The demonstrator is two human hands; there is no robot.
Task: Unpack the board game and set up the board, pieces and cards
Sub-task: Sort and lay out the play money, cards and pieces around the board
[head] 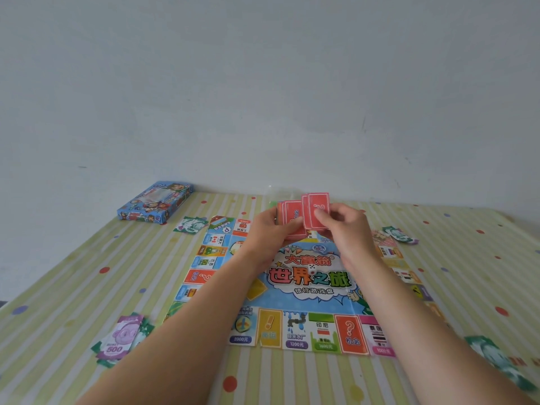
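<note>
Starting at the near edge of the tabletop, you have a pile of play money topped by a purple 500 note toward the near left corner. A blurred pile of green notes lies toward the near right corner. Between them the board lies flat and unfolded in the middle of the striped, dotted cloth, its near row of squares just short of the near edge. Both your forearms reach out over it.

Above the far half of the board your left hand curls round a stack of red cards, their backs toward you. Your right hand, just beside it, pinches the raised red cards, which seem to be two, fanned slightly. They stand a little higher than the stack and overlap its right side.

Further out, a small heap of notes sits off the board's far left corner, and another heap sits off its far right corner. The blue game box lies at the far edge, left of everything, close to the wall.
</note>
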